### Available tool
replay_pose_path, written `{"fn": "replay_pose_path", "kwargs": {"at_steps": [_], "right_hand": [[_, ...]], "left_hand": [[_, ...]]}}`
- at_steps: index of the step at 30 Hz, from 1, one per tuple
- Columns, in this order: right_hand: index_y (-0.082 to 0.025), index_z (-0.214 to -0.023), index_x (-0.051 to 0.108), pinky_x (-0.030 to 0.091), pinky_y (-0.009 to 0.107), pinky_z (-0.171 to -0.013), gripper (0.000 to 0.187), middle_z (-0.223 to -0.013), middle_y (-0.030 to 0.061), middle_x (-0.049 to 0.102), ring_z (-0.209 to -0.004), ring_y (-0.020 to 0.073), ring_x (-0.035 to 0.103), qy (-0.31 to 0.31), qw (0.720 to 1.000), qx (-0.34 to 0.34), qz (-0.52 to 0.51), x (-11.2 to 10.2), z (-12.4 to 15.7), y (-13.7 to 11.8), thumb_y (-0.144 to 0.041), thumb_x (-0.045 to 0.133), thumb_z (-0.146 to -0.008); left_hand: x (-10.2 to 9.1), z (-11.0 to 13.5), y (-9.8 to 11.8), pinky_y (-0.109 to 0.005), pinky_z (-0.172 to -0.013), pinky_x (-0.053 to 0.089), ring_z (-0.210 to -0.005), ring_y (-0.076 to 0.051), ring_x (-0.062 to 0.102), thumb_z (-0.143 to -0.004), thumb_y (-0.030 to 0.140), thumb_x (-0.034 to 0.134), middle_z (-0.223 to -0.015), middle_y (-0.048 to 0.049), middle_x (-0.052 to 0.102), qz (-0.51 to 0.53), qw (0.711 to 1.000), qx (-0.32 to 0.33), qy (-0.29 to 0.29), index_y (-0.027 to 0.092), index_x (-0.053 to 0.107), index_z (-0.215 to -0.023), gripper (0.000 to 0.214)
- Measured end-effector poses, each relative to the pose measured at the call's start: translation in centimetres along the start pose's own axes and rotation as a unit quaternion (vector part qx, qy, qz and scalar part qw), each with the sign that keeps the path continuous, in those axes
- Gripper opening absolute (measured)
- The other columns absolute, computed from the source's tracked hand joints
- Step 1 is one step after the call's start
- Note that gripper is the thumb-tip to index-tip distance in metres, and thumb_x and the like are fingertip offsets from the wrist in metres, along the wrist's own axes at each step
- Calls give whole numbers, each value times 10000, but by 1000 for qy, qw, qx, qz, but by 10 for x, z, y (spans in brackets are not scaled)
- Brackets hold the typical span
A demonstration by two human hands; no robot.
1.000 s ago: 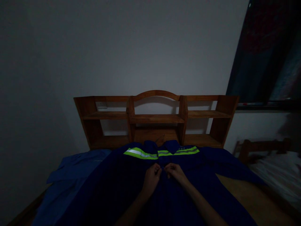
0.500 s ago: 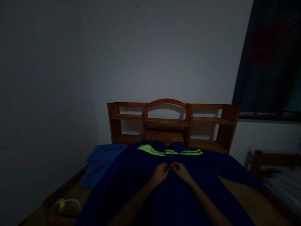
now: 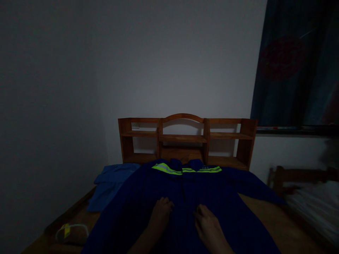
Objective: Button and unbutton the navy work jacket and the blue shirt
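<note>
The left hand (image 3: 161, 211) is half closed, with its fingers bent downward over the dark blue jacket (image 3: 182, 197); whether it has some cloth between the fingers, I cannot tell. The right hand (image 3: 208, 224) is also curled inward, and here too I cannot tell if it grips the fabric. The two hands are apart, and the middle of the jacket front is between them. The jacket lies spread out below both hands, its collar (image 3: 195, 164) and the yellow-green stripes (image 3: 209, 170) being beyond them. A lighter blue cloth (image 3: 112, 183) lies farther to the left of the left hand, and on that same side, nearer to the person, is a white loop (image 3: 79, 224) with a yellow piece (image 3: 67, 231). Ahead of the hands, behind the collar, stands a wooden shelf (image 3: 182, 138)
</note>
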State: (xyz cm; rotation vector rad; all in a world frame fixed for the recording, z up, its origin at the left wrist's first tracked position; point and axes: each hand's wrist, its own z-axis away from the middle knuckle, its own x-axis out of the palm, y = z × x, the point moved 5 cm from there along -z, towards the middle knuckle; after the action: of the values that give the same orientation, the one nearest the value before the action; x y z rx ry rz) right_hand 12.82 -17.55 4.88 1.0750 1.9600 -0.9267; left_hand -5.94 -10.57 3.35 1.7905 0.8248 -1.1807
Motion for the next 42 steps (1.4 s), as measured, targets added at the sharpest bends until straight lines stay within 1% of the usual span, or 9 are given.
{"fn": "replay_pose_path", "kwargs": {"at_steps": [5,8,14,20,23,26,30,36,42], "right_hand": [[-225,-1035,609,449,294,-858,399,-1061,69,532,-1005,191,528,3,998,-26,-54,4,-1,3,-16,423,-751],[-215,-1021,601,451,288,-857,373,-1053,69,538,-995,187,541,12,996,-23,-83,7,-1,1,-24,406,-767],[-210,-940,602,472,267,-774,309,-952,54,556,-862,171,578,5,996,2,-94,10,-2,1,-44,399,-777],[-207,-959,635,474,266,-782,328,-966,72,547,-884,177,578,3,999,-4,-50,14,1,-6,-55,399,-789],[-222,-1041,640,478,263,-771,369,-976,76,538,-903,181,575,3,998,-3,-55,11,4,-10,-71,406,-799],[-259,-1175,586,481,248,-752,413,-978,56,532,-871,156,577,21,992,8,-121,-1,1,-15,-110,411,-832],[-279,-1177,594,466,247,-804,368,-976,39,544,-906,143,569,60,975,-5,-212,-19,-10,-28,-170,434,-864],[-256,-1172,582,475,259,-777,337,-991,57,588,-889,158,585,126,964,6,-233,-9,-15,-35,-205,393,-898],[-212,-934,592,451,273,-794,203,-946,58,593,-872,170,581,163,963,39,-213,-2,-6,-24,-186,399,-878]], "left_hand": [[-2,1,28,-334,-924,366,-1008,-212,512,-843,228,481,-1036,-79,578,8,999,25,28,190,620,-968,191],[7,-6,38,-297,-855,404,-969,-197,546,-843,218,479,-1065,-84,561,54,998,-7,35,185,607,-1000,205],[20,-17,33,-254,-779,404,-888,-161,575,-779,152,565,-951,-42,586,142,989,-19,44,187,616,-871,110],[25,-19,35,-294,-847,368,-991,-177,542,-769,128,568,-1016,-45,596,150,988,-18,37,188,586,-968,208],[25,-19,33,-327,-857,362,-982,-196,547,-760,128,565,-971,-48,612,141,989,-36,24,178,588,-912,161],[18,-19,35,-314,-832,377,-897,-183,572,-784,88,477,-887,-48,627,157,985,-20,69,175,587,-846,153],[17,-14,41,-241,-685,432,-734,-143,601,-789,68,392,-757,-28,630,310,942,-22,125,177,562,-792,202],[31,2,47,-267,-801,492,-856,-172,644,-774,173,478,-862,-69,679,555,812,-44,175,159,580,-844,124],[33,11,49,-285,-817,495,-857,-175,646,-755,161,491,-882,-78,676,571,799,-53,185,153,587,-869,150]]}}
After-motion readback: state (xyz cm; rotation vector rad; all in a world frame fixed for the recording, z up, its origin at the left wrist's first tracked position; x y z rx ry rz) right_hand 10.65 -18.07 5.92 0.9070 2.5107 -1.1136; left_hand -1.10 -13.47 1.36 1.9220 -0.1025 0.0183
